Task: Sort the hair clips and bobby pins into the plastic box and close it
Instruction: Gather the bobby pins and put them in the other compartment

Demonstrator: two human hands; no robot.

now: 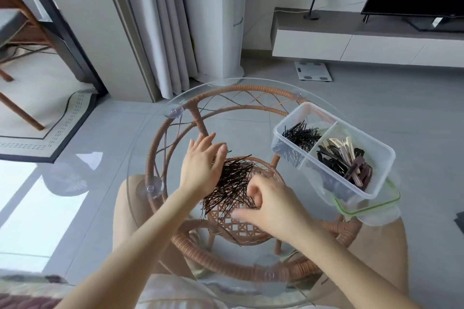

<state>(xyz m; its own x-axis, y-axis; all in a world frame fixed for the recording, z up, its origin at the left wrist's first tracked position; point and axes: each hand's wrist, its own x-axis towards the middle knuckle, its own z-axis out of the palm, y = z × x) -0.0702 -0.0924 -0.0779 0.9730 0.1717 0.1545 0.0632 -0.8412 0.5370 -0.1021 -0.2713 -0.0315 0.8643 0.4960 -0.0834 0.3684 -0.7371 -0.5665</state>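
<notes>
- My left hand (203, 165) lay flat on the far-left side of the heap of dark brown metal bobby pins (231, 183). The fingers were straight, pressing down and grasping nothing.
- My right hand (271, 206) was at the heap's near-right edge. Its fingers were curled in on a few pins, with the thumb stretched along the glass.
- The heap sat mid-table on the round glass tabletop (140, 153) over a rattan frame. Most pins ran long-ways from near-left to far-right, fanned out a bit.
- The clear rectangular plastic box (276, 130) was at the table's right edge, its long axis going from far-left to near-right.
- Its far compartment held black bobby pins (301, 137), and the near one held black, brown and cream hair clips (344, 158).
- The box was open and rested partly on its green-rimmed clear lid (366, 208).
</notes>
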